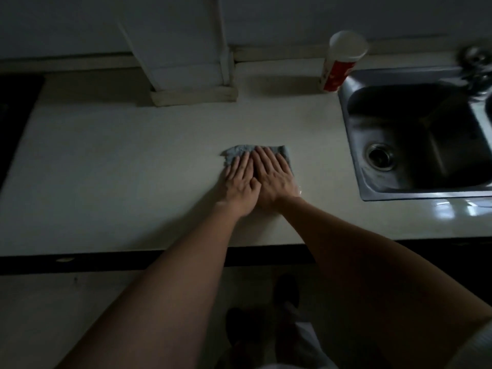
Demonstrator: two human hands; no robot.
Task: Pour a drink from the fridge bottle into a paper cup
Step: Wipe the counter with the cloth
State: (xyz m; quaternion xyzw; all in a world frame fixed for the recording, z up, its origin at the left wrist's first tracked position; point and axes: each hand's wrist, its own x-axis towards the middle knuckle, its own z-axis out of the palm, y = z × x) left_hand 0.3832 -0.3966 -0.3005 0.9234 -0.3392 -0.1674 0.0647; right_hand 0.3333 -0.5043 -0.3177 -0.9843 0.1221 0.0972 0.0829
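A grey-blue cloth [237, 151] lies flat on the pale countertop [119, 169]. My left hand [241, 182] and my right hand [274, 177] press on it side by side, fingers straight and pointing away from me. A tall red and white paper cup [340, 59] stands at the back of the counter, just left of the sink. No bottle is in view.
A steel sink [356, 145] with a round drain fills the right side, and a blurred tap [476, 62] sits at its far corner. A white boxed column [186, 49] rises from the counter's back. A dark hob [16, 123] is at the left edge.
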